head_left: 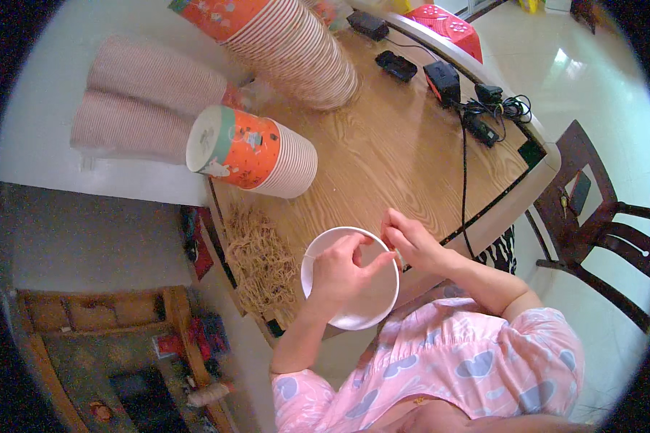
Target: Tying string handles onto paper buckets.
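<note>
A white paper bucket point(365, 310) stands at the table's near edge in front of my body, its round mouth facing up. My left hand point(339, 270) lies over that mouth, fingers curled and the thumb stretched toward the right rim. At the right rim, my right hand point(412, 242) has its fingers pinched together close to the left thumb. Whatever small thing is between the fingers of either hand is too small to make out. Left of the bucket lies a loose heap of tan twine pieces point(260, 263).
An orange and green printed stack of paper buckets point(256, 155) lies tilted behind the twine. A taller stack point(296, 58) and wrapped stacks point(141, 101) lie beyond. Black adapters point(444, 83) and cables sit far right. A wooden chair point(585, 187) stands right of the table.
</note>
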### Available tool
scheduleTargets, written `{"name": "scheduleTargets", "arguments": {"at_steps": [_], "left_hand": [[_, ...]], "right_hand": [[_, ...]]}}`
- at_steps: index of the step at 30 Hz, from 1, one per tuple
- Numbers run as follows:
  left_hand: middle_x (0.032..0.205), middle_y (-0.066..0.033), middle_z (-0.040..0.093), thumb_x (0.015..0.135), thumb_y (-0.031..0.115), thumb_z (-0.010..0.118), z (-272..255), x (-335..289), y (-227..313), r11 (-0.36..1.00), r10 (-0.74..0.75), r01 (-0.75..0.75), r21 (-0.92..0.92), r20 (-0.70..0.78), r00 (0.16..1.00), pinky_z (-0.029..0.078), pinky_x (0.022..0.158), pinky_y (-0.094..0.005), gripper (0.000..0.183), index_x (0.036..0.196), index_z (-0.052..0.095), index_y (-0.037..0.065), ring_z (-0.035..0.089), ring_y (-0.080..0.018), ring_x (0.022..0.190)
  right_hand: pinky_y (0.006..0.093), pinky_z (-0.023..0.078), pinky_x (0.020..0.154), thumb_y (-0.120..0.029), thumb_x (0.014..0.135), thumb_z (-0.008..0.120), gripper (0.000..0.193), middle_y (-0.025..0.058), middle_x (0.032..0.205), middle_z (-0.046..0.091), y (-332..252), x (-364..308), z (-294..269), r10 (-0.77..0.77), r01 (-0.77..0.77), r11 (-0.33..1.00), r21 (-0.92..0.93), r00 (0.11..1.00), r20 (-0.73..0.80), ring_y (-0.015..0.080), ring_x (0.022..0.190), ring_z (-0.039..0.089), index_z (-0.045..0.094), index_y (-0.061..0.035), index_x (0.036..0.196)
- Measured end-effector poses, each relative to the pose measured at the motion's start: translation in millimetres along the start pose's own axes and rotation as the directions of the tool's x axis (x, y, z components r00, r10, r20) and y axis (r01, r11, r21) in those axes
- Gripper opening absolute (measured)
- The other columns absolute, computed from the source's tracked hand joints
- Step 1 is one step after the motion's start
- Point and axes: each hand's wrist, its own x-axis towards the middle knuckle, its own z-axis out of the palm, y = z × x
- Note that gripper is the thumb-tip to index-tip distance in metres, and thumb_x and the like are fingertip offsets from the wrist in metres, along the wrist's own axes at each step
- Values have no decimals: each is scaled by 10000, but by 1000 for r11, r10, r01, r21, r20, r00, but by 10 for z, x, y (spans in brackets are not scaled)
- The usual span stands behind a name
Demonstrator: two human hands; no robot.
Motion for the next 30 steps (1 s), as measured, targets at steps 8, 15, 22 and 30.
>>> {"name": "scheduleTargets", "arguments": {"at_steps": [8, 15, 22, 30], "left_hand": [[694, -57, 580, 708, 189, 667, -75, -98, 114, 961, 163, -137, 240, -92, 982, 450, 541, -342, 148, 732, 579, 72, 567, -209, 598], [671, -28, 424, 722, 110, 577, 170, -401, 148, 694, 420, -214, 687, -144, 896, 437, 489, -270, 133, 680, 450, 105, 505, -160, 627], [665, -18, 419, 724, 83, 573, 308, -442, 13, 742, 477, -241, 626, -241, 845, 430, 486, -261, 68, 785, 545, 85, 487, -151, 626], [790, -65, 644, 893, 164, 493, 961, -588, -413, 802, -283, 68, -593, -278, 918, 412, 474, -217, 211, 1033, 585, 36, 562, -108, 572]], "right_hand": [[327, 431, 577, -154, 888, 447, 144, 116, 668, 523, -114, -88, 58, -61, 65, 997, -40, 993, 100, 212, 616, 529, 441, -22, 831], [249, 426, 589, -41, 811, 554, 50, 51, 684, 529, -45, -174, 54, -254, 258, 963, -82, 966, 57, 111, 649, 513, 534, 3, 801], [253, 433, 606, -19, 776, 576, 42, 56, 705, 550, -10, -254, 4, -199, 195, 977, -85, 979, -38, 109, 681, 530, 546, 10, 768], [230, 435, 677, -17, 772, 582, 39, 35, 778, 569, 145, -198, 4, -227, 216, 972, -97, 966, -125, 94, 736, 534, 559, 10, 786]]}}
